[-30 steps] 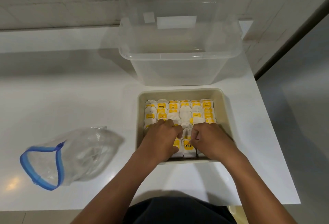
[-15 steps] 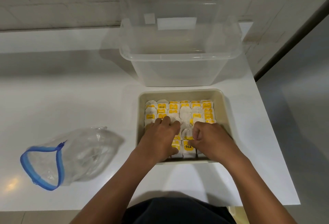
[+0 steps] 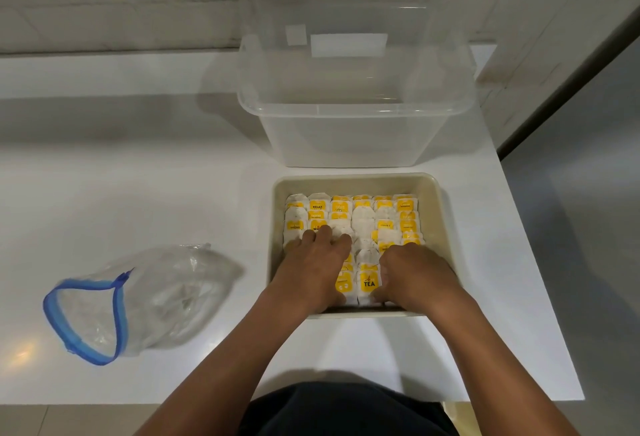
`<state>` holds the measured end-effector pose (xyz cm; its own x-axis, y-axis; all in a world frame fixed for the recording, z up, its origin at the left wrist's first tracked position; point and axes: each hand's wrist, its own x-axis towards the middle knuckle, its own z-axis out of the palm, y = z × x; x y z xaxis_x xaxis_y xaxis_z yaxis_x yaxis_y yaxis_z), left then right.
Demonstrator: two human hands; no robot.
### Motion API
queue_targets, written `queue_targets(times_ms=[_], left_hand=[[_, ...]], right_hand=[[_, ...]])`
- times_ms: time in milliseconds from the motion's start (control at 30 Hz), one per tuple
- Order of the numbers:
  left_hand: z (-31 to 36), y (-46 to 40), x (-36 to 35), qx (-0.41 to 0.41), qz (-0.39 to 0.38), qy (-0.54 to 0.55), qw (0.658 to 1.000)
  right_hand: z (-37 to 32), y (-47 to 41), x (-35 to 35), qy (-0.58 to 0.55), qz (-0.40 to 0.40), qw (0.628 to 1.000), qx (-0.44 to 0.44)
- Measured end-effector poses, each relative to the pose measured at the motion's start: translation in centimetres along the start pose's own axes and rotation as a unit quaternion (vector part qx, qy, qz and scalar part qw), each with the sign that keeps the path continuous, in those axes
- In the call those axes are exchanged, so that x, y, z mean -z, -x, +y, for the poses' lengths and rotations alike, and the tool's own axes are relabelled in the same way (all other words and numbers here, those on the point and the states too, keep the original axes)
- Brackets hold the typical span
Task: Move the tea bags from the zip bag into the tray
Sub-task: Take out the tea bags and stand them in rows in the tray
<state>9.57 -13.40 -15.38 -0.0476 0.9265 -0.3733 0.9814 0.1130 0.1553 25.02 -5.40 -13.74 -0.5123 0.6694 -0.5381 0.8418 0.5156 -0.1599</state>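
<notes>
A beige square tray sits on the white counter, filled with rows of white tea bags with yellow tags. Both hands rest inside its near half. My left hand lies palm down on the tea bags at the left, fingers spread slightly forward. My right hand is curled over the tea bags at the near right, knuckles up. Between them a bag marked TEA shows. The clear zip bag with a blue zipper lies open and looks empty at the left.
A large clear plastic bin stands just behind the tray. The white counter ends at the right beside a grey floor and a dark edge. A tiled wall runs along the back.
My left hand has opened and stretched forward over the tea bags. My right hand has shifted slightly toward the tray's near edge. The zip bag has not moved.
</notes>
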Motion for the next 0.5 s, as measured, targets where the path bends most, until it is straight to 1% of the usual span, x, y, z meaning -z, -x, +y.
queue_targets(times_ms=[100,200,267,333,433,500], left_hand=[[-0.1,0.0,0.3,-0.002,-0.004,0.001,1.000],[-0.2,0.3,1.0,-0.004,-0.009,0.023,1.000],[-0.6,1.0,1.8,-0.007,-0.005,0.056,0.998],[-1.1,2.0,2.9,-0.017,0.003,0.116,0.993],[-2.0,4.4,4.7,-0.016,0.041,0.200,0.979],[-2.7,6.3,5.4,-0.007,0.093,0.232,0.968]], right_hand=[[0.1,-0.2,-0.2,-0.016,0.003,1.000,-0.006],[0.2,0.1,0.0,-0.028,0.002,1.000,-0.006],[0.0,0.7,0.6,-0.045,0.016,0.999,-0.006],[-0.5,1.5,1.3,-0.077,0.053,0.996,0.002],[-2.1,3.1,2.8,-0.149,0.111,0.982,0.036],[-3.9,4.2,3.7,-0.196,0.118,0.970,0.079]])
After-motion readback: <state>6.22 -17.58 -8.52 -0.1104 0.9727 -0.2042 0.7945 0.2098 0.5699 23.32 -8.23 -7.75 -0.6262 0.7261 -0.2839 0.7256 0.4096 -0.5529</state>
